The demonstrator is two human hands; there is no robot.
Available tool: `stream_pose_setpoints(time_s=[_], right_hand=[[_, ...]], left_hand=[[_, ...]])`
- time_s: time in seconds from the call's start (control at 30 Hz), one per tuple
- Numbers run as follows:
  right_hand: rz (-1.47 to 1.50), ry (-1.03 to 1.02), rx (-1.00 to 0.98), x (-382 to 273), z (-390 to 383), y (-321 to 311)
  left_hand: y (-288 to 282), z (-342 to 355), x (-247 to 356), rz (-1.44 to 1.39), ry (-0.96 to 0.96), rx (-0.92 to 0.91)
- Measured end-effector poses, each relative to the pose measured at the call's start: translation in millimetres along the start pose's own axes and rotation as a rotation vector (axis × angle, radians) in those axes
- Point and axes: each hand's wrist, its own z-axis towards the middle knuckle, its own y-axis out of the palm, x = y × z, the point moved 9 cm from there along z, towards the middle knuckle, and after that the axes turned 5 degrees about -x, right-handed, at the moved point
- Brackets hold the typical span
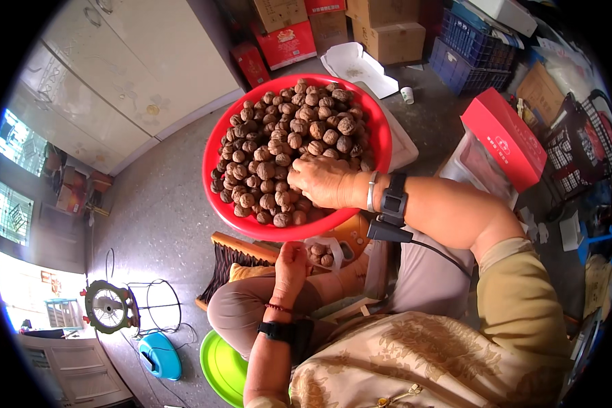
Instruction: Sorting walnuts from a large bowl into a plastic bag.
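A red basin (226, 214) heaped with walnuts (265, 153) sits in front of me. My right hand (319, 180) reaches into the pile, fingers curled down among the nuts; what they grip is hidden. Below the basin's front rim, my left hand (290, 265) is closed, its contents unclear, beside a white plastic bag (336, 246) with several walnuts (320, 256) inside. An orange object (347, 228) shows under the basin's right front.
A green basin (214, 367) and blue container (160, 357) lie at lower left, near a wire-frame fan (109, 306). A red box (496, 136), blue crates (455, 61) and cardboard boxes (387, 34) are right and behind. White cabinets (122, 75) stand upper left.
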Motion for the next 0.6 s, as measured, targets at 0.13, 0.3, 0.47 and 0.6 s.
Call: stream_pose_setpoints(time_s=[0.13, 0.3, 0.47, 0.6], right_hand=[[-0.033, -0.069, 0.062, -5.7, 9.5, 9.1], [-0.072, -0.097, 0.076, -21.7, 13.7, 8.3], [-0.113, -0.083, 0.112, -20.9, 17.6, 16.1], [-0.104, -0.13, 0.081, -25.3, 18.6, 13.3]], left_hand=[[-6.7, 0.1, -1.6, 0.001, -0.002, 0.081], [-15.7, 2.9, -13.0, 0.062, -0.025, 0.133], [-16.4, 5.8, -12.1, 0.141, 0.001, 0.132], [-16.9, 5.5, -9.1, 0.163, 0.05, 0.14]])
